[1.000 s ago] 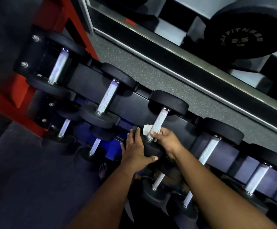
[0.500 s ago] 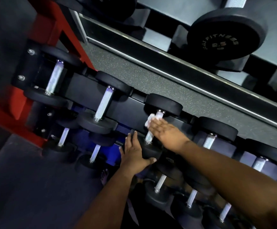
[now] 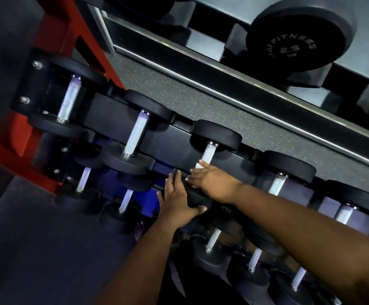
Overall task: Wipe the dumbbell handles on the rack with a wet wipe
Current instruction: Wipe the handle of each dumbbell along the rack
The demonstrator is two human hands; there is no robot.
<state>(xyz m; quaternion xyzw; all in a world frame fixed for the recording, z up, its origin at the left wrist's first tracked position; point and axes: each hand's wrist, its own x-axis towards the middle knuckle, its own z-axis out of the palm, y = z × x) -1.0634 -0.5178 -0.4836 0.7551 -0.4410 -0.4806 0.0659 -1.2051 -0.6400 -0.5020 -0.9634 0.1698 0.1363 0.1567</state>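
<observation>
White wet wipe (image 3: 199, 165) around tilted, knurled silver dumbbell handle (image 3: 208, 153) on rack (image 3: 113, 119).

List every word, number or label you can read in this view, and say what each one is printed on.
"FITNESS", after a few unclear letters: curved along the face of the big black dumbbell head at the upper right.
"2.5": at the middle of that same face; the small mark below it is too blurred to read.
No other text is legible; none shows on the rack dumbbells or the wet wipe.
</observation>
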